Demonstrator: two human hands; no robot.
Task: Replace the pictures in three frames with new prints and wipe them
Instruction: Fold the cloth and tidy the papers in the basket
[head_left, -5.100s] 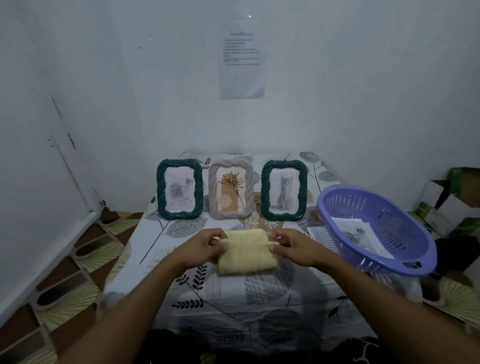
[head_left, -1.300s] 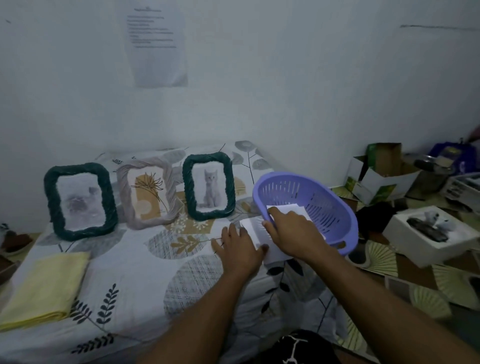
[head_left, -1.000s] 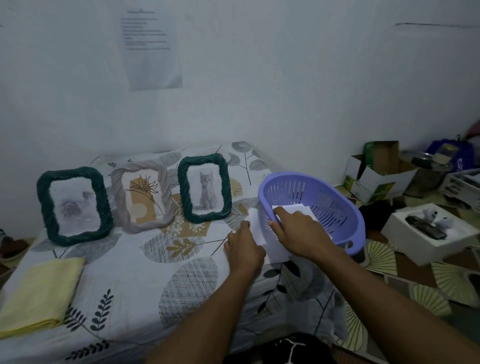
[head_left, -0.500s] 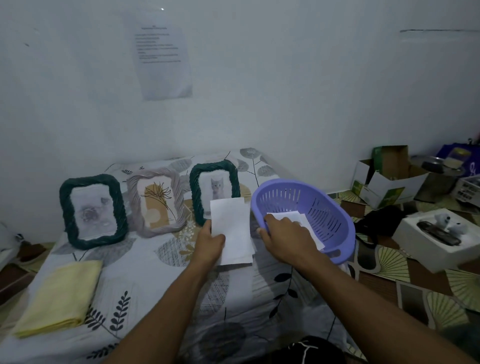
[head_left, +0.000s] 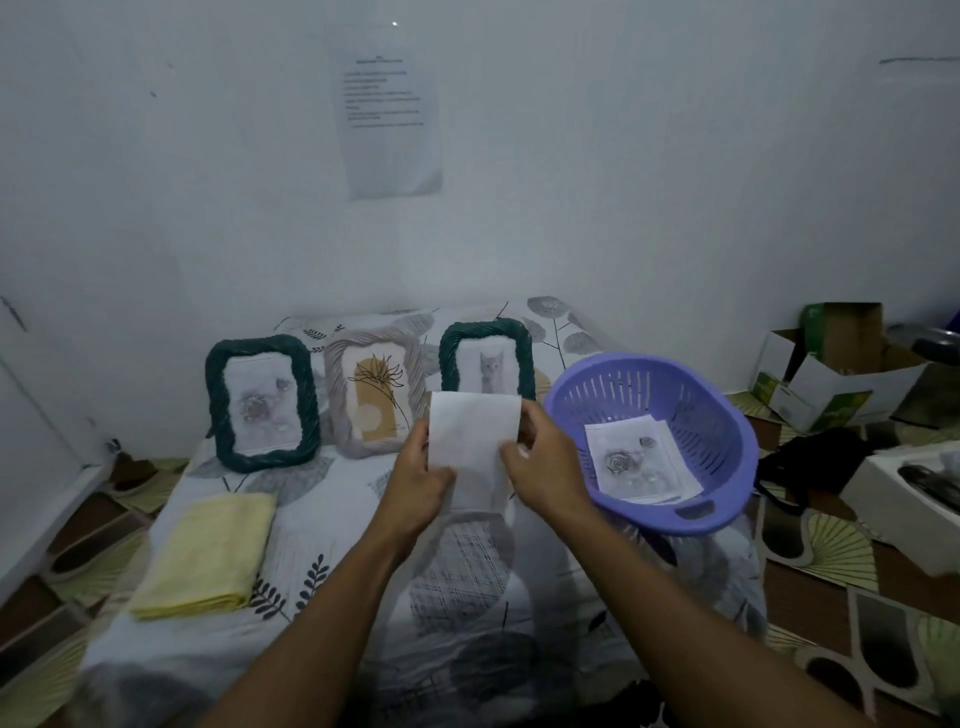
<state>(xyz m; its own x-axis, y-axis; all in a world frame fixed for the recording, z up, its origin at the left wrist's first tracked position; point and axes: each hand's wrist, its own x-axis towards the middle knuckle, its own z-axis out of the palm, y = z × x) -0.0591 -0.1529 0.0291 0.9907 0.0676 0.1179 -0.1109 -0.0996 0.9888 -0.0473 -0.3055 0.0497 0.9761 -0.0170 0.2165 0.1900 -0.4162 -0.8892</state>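
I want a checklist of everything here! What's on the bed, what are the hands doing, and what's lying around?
Surface: bed sheet with leaf print.
Job's things: three frames upright at the wall, left green frame, grey frame, right green frame; folded yellow cloth; prints in the purple basket.
Clutter: nothing seen on the bed.
Hands: left hand and right hand both hold white paper.
Cables: nothing seen.
Surroundings: printed sheet on wall; cardboard boxes on floor, right.

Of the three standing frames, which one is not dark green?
The middle frame, a pale grey twisted-rope frame holding a tan flower print. The left frame and the right frame, with its cat picture, are both dark green.
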